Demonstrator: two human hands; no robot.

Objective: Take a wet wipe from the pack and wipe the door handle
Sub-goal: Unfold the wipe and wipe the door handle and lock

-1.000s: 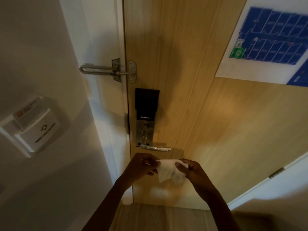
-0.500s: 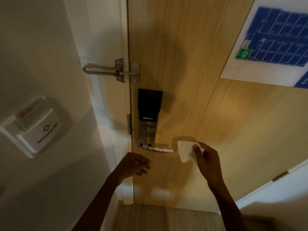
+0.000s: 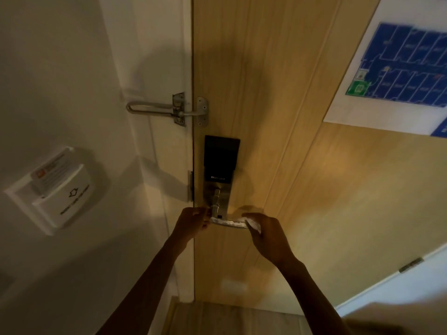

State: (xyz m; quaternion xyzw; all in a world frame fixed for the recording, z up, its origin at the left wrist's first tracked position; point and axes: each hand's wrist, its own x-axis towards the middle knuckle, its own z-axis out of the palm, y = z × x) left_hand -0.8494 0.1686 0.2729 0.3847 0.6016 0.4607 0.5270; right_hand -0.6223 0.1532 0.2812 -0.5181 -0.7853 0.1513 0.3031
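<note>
Both hands are at the handle of the wooden door. The right hand is closed on the wipe, and the wipe is pressed on the free end of the handle; only a small white part of it shows between the fingers. The left hand is at the other end of the handle, near the pivot, with fingers curled; I cannot tell if it really grips the metal or only touches it. Above the handle is the black lock on a metal plate. Higher, the swing latch goes across the gap between door and frame. On the wall at the left there is a white card holder, and a card stands in its slot, its upper part out. On the door at the upper right hangs a blue floor plan. The pack of wipes is not in view.
</note>
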